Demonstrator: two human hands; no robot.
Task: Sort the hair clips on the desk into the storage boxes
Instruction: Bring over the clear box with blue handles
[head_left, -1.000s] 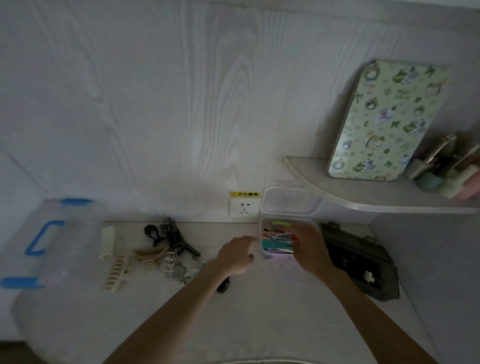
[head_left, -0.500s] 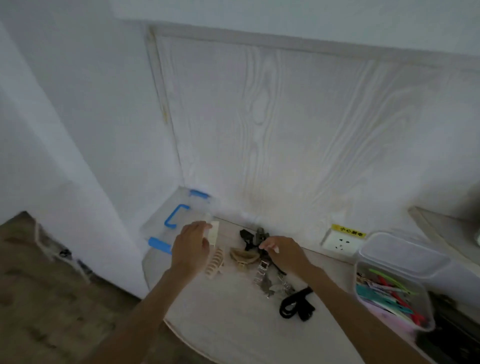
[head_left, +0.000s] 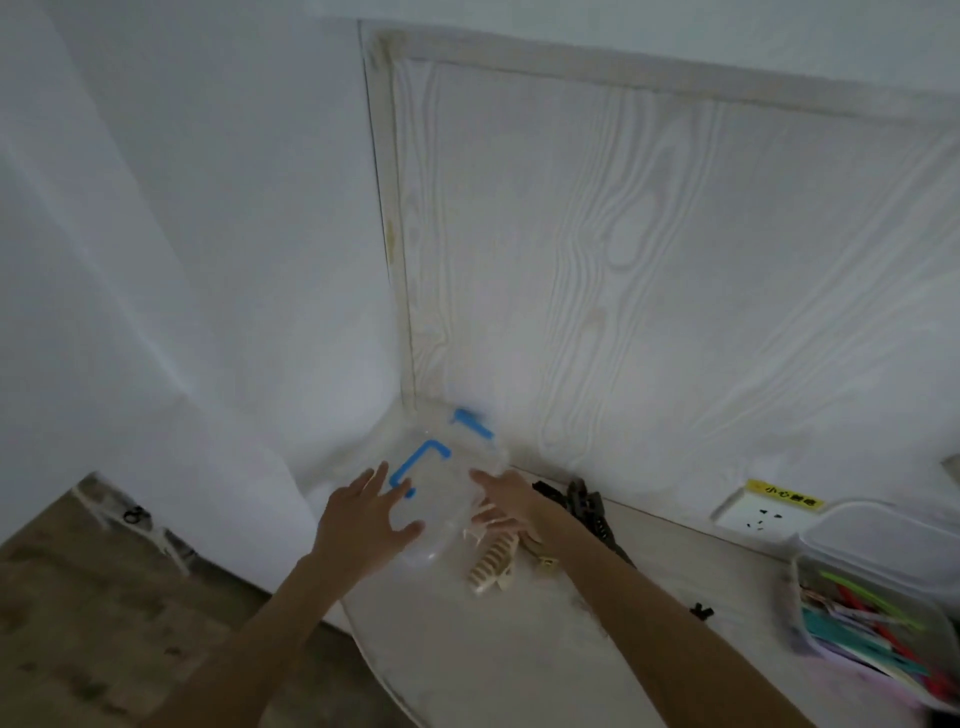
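At desk's left end, the clear box (head_left: 447, 499) with blue handle (head_left: 415, 462) is now flanked by both hands: left hand (head_left: 363, 525) spread, empty; right hand (head_left: 506, 501) spread, empty, moved off the black clips (head_left: 584, 512). Cream clips (head_left: 493, 564) are left unsorted beside it; the filled box (head_left: 878, 608) is at far right. Opening is likely next.

A single head-worn view looks forward and down from above the person's shoulders, angled toward the left corner of the counter (head_left: 498, 654), where it meets the white wall. Both forearms run up from the bottom edge, so the left hand (head_left: 358, 525) and right hand (head_left: 506, 501) sit near mid-frame, fairly close. The wood-grain back panel (head_left: 675, 291) fills the space beyond the hands; floor (head_left: 78, 623) shows below-left of them. Wide-angle bending curves the edges.
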